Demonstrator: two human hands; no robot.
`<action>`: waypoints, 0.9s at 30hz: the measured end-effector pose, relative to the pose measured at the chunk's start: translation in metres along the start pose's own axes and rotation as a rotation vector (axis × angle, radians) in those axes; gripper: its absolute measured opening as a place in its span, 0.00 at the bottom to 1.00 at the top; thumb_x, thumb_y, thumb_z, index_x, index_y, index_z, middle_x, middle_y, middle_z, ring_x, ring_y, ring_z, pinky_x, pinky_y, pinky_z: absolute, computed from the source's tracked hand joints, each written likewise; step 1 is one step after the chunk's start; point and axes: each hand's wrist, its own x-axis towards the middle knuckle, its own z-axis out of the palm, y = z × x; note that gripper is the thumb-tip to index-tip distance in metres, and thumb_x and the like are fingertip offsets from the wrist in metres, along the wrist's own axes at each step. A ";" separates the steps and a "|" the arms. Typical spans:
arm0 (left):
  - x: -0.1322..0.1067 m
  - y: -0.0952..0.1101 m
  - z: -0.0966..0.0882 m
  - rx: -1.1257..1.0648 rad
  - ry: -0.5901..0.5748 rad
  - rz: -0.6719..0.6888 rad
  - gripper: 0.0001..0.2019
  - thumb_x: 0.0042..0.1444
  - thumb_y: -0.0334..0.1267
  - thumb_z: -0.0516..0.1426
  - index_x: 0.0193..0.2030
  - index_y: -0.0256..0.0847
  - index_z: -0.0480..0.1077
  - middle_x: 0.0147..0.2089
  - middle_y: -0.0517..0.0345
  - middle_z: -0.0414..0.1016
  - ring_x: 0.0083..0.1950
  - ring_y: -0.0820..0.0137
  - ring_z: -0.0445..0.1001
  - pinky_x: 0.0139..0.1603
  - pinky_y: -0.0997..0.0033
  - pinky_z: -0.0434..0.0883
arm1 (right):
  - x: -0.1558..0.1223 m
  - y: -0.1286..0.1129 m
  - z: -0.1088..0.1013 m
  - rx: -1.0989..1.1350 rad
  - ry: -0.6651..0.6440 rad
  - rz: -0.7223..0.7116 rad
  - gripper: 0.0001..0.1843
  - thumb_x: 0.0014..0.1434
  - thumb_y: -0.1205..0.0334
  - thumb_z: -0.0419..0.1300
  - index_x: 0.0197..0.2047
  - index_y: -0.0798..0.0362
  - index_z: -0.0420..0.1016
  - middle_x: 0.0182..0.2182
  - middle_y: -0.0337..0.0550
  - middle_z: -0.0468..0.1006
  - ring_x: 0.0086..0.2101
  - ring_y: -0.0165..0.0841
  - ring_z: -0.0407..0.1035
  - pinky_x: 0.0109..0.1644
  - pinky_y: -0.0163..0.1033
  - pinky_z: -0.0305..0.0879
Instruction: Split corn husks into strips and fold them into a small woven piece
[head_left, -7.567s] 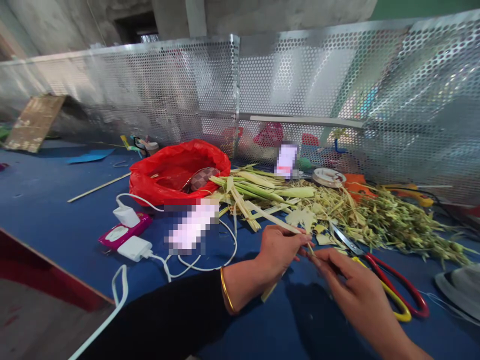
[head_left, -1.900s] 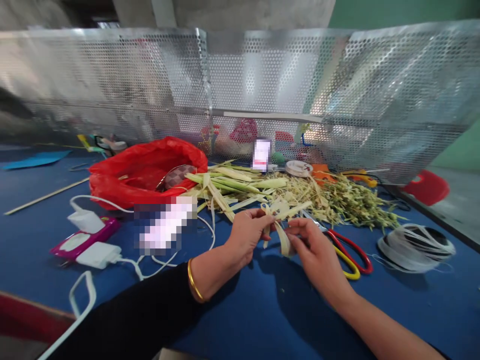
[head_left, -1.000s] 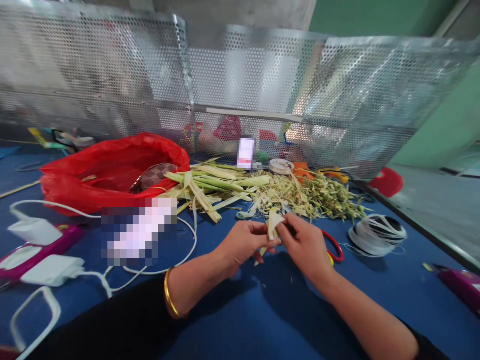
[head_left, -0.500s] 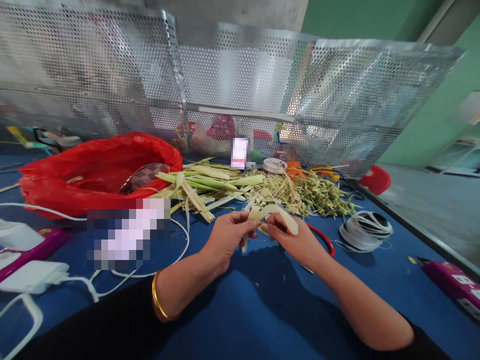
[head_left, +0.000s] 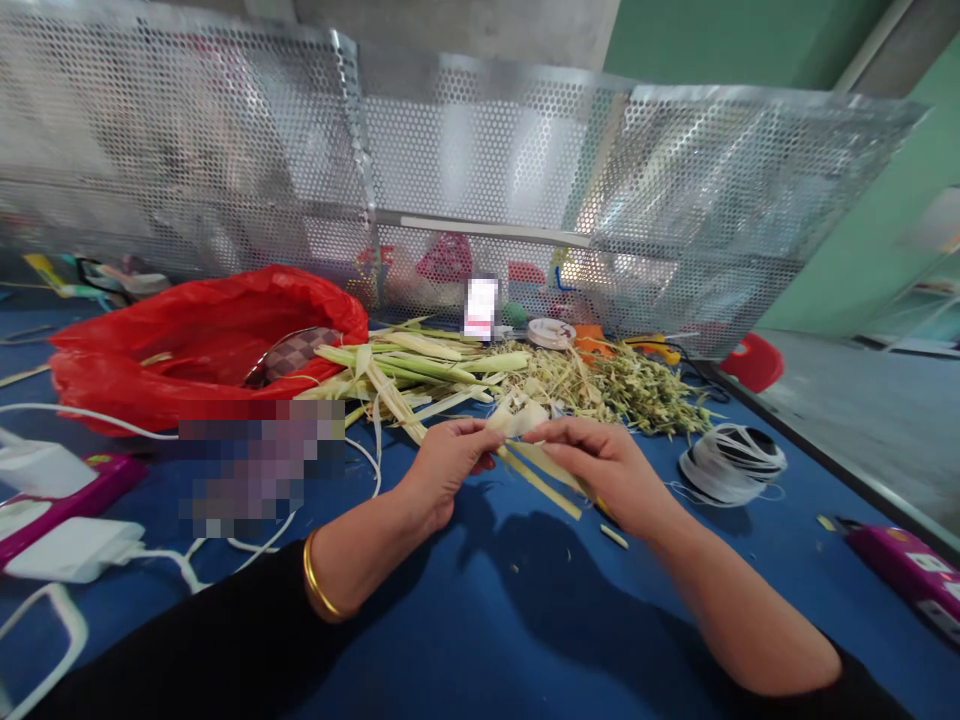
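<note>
My left hand [head_left: 448, 468] is closed in a pinch on pale corn husk strips [head_left: 517, 415], thumb and fingertips pressed together at their lower edge. My right hand [head_left: 619, 470] is at the right side of the same husk, its thumb and forefinger closed on that edge. Two narrow strips hang down between the hands toward the table. Behind them lies a heap of green and pale husk leaves [head_left: 420, 362], with a pile of dry tassels [head_left: 630, 390] to its right. A short stalk piece [head_left: 613, 537] lies below my right hand.
A red plastic bag [head_left: 187, 310] stands at left, near white chargers and cables [head_left: 82, 550]. A spool of white string [head_left: 731, 465] and a purple box cutter-like item [head_left: 907, 570] lie at right. A perforated metal screen [head_left: 480, 150] stands behind the blue table.
The husk between my hands has been folded or turned, and its loose strips now hang down to the right. My right hand has shifted slightly right, its fingers straighter.
</note>
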 end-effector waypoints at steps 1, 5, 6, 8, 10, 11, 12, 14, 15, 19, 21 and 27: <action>0.000 -0.001 0.000 0.009 -0.011 -0.016 0.07 0.41 0.35 0.62 0.28 0.34 0.74 0.21 0.62 0.70 0.21 0.80 0.64 0.25 0.80 0.62 | 0.001 0.001 0.001 0.169 -0.009 0.087 0.10 0.54 0.60 0.59 0.38 0.52 0.78 0.23 0.36 0.74 0.19 0.25 0.61 0.22 0.30 0.56; 0.000 -0.002 0.001 -0.005 0.001 -0.068 0.09 0.44 0.34 0.61 0.33 0.36 0.68 0.24 0.60 0.73 0.22 0.76 0.70 0.27 0.75 0.68 | 0.003 0.007 0.007 0.606 -0.036 0.276 0.10 0.51 0.63 0.61 0.39 0.53 0.78 0.23 0.38 0.77 0.22 0.25 0.68 0.27 0.30 0.65; 0.000 -0.002 0.001 -0.005 0.009 -0.071 0.10 0.44 0.33 0.61 0.33 0.38 0.67 0.24 0.60 0.73 0.22 0.74 0.71 0.27 0.74 0.69 | 0.003 0.008 0.008 0.633 -0.042 0.284 0.11 0.51 0.64 0.62 0.39 0.52 0.78 0.27 0.40 0.79 0.26 0.27 0.71 0.31 0.31 0.67; 0.000 -0.001 0.001 0.005 0.010 -0.064 0.10 0.44 0.33 0.61 0.32 0.40 0.64 0.24 0.60 0.73 0.23 0.73 0.73 0.27 0.73 0.70 | 0.001 0.008 0.012 0.615 -0.062 0.247 0.13 0.50 0.66 0.63 0.42 0.51 0.78 0.35 0.43 0.81 0.34 0.30 0.75 0.40 0.35 0.70; -0.001 -0.001 0.002 0.015 -0.001 -0.049 0.10 0.44 0.32 0.61 0.31 0.40 0.63 0.23 0.60 0.73 0.22 0.73 0.73 0.25 0.74 0.70 | 0.000 0.008 0.015 0.535 -0.095 0.154 0.16 0.50 0.68 0.63 0.44 0.50 0.78 0.40 0.43 0.81 0.40 0.32 0.74 0.46 0.37 0.69; -0.002 -0.001 0.002 0.018 -0.006 -0.042 0.09 0.43 0.31 0.61 0.31 0.40 0.63 0.22 0.61 0.72 0.22 0.73 0.72 0.24 0.74 0.70 | -0.001 0.007 0.016 0.486 -0.105 0.101 0.16 0.50 0.68 0.62 0.44 0.49 0.78 0.40 0.42 0.81 0.41 0.32 0.74 0.48 0.37 0.68; -0.003 -0.001 0.002 0.016 -0.014 -0.035 0.09 0.42 0.30 0.60 0.30 0.40 0.64 0.22 0.62 0.72 0.21 0.73 0.72 0.24 0.75 0.69 | -0.002 0.007 0.017 0.436 -0.106 0.056 0.15 0.51 0.69 0.62 0.43 0.49 0.78 0.39 0.42 0.81 0.41 0.32 0.74 0.49 0.38 0.68; -0.004 -0.002 0.002 0.002 -0.027 -0.025 0.09 0.41 0.30 0.61 0.30 0.40 0.65 0.21 0.63 0.71 0.21 0.74 0.71 0.24 0.75 0.69 | -0.002 0.008 0.018 0.325 -0.070 -0.028 0.13 0.52 0.68 0.62 0.41 0.49 0.79 0.37 0.40 0.81 0.39 0.32 0.74 0.48 0.39 0.69; -0.004 -0.002 0.002 -0.010 -0.037 -0.022 0.09 0.40 0.31 0.61 0.29 0.39 0.65 0.22 0.63 0.71 0.21 0.74 0.71 0.24 0.75 0.69 | -0.002 0.008 0.019 0.265 -0.040 -0.071 0.11 0.52 0.67 0.62 0.40 0.49 0.79 0.36 0.40 0.80 0.38 0.32 0.74 0.47 0.39 0.69; -0.003 -0.004 0.001 -0.048 -0.045 -0.020 0.09 0.41 0.35 0.63 0.30 0.39 0.68 0.23 0.62 0.71 0.21 0.75 0.70 0.23 0.76 0.68 | 0.000 0.008 0.019 0.154 -0.019 -0.152 0.10 0.55 0.65 0.59 0.40 0.48 0.79 0.39 0.41 0.79 0.40 0.33 0.73 0.45 0.40 0.70; -0.002 -0.005 0.001 -0.055 -0.034 -0.030 0.10 0.40 0.36 0.63 0.30 0.38 0.68 0.23 0.62 0.71 0.22 0.76 0.69 0.23 0.76 0.67 | 0.000 0.008 0.018 0.137 -0.025 -0.148 0.10 0.56 0.64 0.59 0.40 0.48 0.79 0.38 0.41 0.80 0.38 0.33 0.73 0.43 0.40 0.70; -0.007 -0.006 0.005 0.013 -0.070 -0.037 0.10 0.40 0.35 0.63 0.31 0.36 0.71 0.24 0.61 0.71 0.23 0.76 0.69 0.24 0.76 0.68 | -0.005 0.002 0.017 -0.152 0.102 -0.417 0.04 0.55 0.62 0.61 0.34 0.51 0.77 0.36 0.45 0.76 0.39 0.35 0.70 0.45 0.42 0.66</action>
